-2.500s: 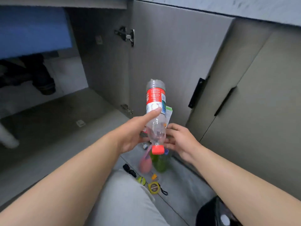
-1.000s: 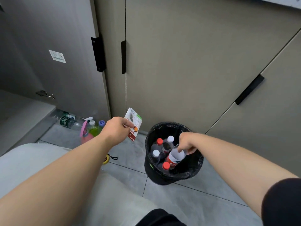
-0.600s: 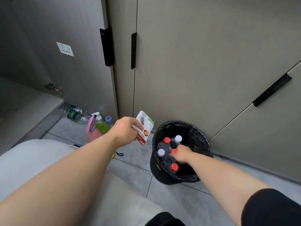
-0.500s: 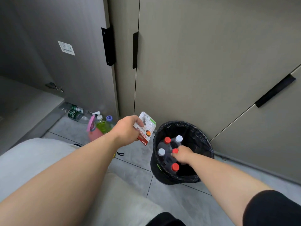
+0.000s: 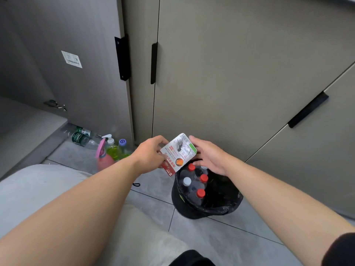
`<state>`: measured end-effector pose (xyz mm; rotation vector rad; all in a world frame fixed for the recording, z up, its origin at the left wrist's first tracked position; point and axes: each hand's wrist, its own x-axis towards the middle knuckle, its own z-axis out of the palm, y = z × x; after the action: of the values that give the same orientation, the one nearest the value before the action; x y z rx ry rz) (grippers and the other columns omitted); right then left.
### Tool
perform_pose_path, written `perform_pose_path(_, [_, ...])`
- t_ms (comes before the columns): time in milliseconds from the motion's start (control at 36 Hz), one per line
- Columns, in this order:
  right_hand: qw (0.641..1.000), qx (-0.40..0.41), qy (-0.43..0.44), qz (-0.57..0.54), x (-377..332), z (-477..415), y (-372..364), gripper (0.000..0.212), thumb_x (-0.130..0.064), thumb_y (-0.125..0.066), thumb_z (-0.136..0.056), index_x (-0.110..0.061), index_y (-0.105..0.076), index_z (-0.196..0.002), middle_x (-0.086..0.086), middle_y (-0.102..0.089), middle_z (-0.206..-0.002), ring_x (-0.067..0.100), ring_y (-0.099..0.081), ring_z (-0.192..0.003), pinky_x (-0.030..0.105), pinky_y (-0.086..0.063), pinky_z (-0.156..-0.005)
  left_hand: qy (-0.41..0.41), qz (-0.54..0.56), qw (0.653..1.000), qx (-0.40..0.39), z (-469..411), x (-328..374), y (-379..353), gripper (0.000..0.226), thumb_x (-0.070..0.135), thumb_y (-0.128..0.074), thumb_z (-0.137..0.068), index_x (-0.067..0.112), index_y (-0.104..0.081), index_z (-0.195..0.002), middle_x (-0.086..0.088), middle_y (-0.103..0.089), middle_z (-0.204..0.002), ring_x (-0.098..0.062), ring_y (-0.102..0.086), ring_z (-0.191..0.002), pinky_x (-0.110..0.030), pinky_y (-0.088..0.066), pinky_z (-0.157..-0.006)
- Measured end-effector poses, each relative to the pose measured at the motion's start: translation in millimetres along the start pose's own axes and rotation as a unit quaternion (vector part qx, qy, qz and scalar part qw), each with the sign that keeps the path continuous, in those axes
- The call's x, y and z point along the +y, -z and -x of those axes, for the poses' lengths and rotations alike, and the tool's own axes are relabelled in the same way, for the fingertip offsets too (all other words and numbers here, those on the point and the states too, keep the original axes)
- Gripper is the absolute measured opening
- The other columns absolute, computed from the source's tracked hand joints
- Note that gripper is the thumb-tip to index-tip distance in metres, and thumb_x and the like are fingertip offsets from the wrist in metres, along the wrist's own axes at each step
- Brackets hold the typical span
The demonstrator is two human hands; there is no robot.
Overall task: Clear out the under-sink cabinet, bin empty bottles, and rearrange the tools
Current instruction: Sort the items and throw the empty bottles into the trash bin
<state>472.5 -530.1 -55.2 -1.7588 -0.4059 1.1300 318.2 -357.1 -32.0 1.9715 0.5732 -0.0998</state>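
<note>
Head view: binning step; left hand [image 5: 151, 154] fingers pinch flat white-and-red printed packet [image 5: 177, 153] above black bag-lined bin [image 5: 226, 210] holding capped bottles [image 5: 192, 191]; right hand [image 5: 209, 156] fingers relaxed beside packet; next probably decide: drop it in or keep

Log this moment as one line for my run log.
left hand: grips packet | right hand: open beside packet, over bin | bin: capped bottles inside | floor: spray bottle, clear bottles by cabinet door
</note>
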Motion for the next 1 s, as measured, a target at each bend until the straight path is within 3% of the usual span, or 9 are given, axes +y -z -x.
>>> perform_pose_path(111, [0.995,0.015,0.055,0.076,-2.2,3.0,-2.6,0.023,-0.031,-0.066,-0.094,-0.025,-0.065,-0.116,0.002,-0.075,-0.11,0.02,-0.069,-0.094,0.032,-0.044,-0.07,-0.005,0.014,1.0,-0.004,4.0,2.6,1.2,0.016,0.01,-0.062,-0.099,0.018,-0.059,-0.112,-0.003,-0.074,-0.102,-0.013,-0.076,-0.083,-0.024,-0.063,-0.064])
perform_pose_path(194, [0.997,0.019,0.045,0.067,-3.3,2.8,3.4,0.023,-0.026,-0.067,-0.091,-0.02,-0.067,-0.114,0.004,-0.075,-0.105,0.016,-0.067,-0.085,0.027,-0.044,-0.06,-0.008,0.003,1.0,0.0,7.1,3.9,2.8,0.015,0.014,-0.063,-0.099,0.02,-0.061,-0.112,-0.001,-0.076,-0.096,-0.014,-0.075,-0.087,-0.034,-0.065,-0.074])
perform_pose_path(333, [0.967,0.179,0.005,0.184,1.6,-4.4,16.7,0.019,-0.027,-0.061,-0.079,-0.014,-0.064,-0.092,0.004,-0.067,-0.075,0.015,-0.057,-0.057,0.027,-0.043,-0.049,0.003,-0.02,0.999,0.037,8.3,0.8,6.8,0.018,0.017,-0.059,-0.099,0.02,-0.062,-0.116,-0.001,-0.071,-0.096,-0.019,-0.068,-0.091,-0.04,-0.059,-0.09])
perform_pose_path(472, [0.943,0.24,-0.067,0.221,17.3,-12.0,14.2,0.01,-0.023,-0.058,-0.08,-0.013,-0.057,-0.084,0.009,-0.073,-0.082,0.024,-0.07,-0.059,0.032,-0.056,-0.052,0.006,-0.028,0.999,0.039,7.8,-0.2,6.6,0.014,0.019,-0.058,-0.1,0.02,-0.063,-0.113,-0.004,-0.07,-0.1,-0.017,-0.063,-0.083,-0.037,-0.057,-0.088])
perform_pose_path(583, [0.943,0.255,-0.122,0.174,35.0,-24.9,1.9,0.023,-0.02,-0.063,-0.083,-0.006,-0.06,-0.101,0.011,-0.07,-0.099,0.023,-0.075,-0.066,0.03,-0.061,-0.052,0.012,-0.031,0.999,0.033,8.4,-2.1,5.9,0.013,0.019,-0.058,-0.099,0.019,-0.064,-0.111,-0.004,-0.068,-0.102,-0.018,-0.063,-0.086,-0.035,-0.056,-0.085])
perform_pose_path(694, [0.953,0.242,-0.159,0.094,53.0,-36.8,-14.2,0.027,-0.013,-0.068,-0.085,0.001,-0.064,-0.108,0.018,-0.071,-0.105,0.027,-0.076,-0.071,0.038,-0.064,-0.061,0.02,-0.032,0.999,0.032,8.3,-4.1,7.0,0.013,0.019,-0.059,-0.098,0.017,-0.065,-0.11,-0.005,-0.068,-0.102,-0.023,-0.066,-0.095,-0.039,-0.057,-0.088])
perform_pose_path(861, [0.941,0.205,-0.183,0.199,55.7,-40.6,-28.9,0.042,-0.037,-0.071,-0.077,-0.008,-0.054,-0.103,0.009,-0.071,-0.084,0.02,-0.072,-0.051,0.028,-0.054,-0.044,0.028,-0.039,0.998,0.04,6.9,-11.7,11.1,0.013,0.02,-0.059,-0.098,0.019,-0.065,-0.109,0.002,-0.066,-0.094,-0.017,-0.063,-0.084,-0.028,-0.051,-0.074])
perform_pose_path(917, [0.93,0.209,-0.164,0.252,50.1,-40.9,-27.5,0.034,-0.043,-0.067,-0.076,-0.012,-0.057,-0.086,0.004,-0.07,-0.07,0.019,-0.067,-0.045,0.026,-0.051,-0.043,0.028,-0.049,0.997,0.047,5.8,-13.3,13.7,0.012,0.021,-0.06,-0.097,0.02,-0.066,-0.108,0.005,-0.064,-0.092,-0.015,-0.063,-0.085,-0.026,-0.048,-0.072])
perform_pose_path(1000, [0.903,0.232,-0.111,0.343,33.0,-42.6,-25.2,0.034,-0.046,-0.058,-0.08,-0.018,-0.05,-0.064,0.001,-0.06,-0.056,0.026,-0.065,-0.056,0.026,-0.045,-0.051,0.027,-0.067,0.996,0.054,4.5,-14.6,20.4,0.009,0.023,-0.061,-0.096,0.023,-0.066,-0.104,0.007,-0.064,-0.09,-0.014,-0.062,-0.085,-0.026,-0.046,-0.073])
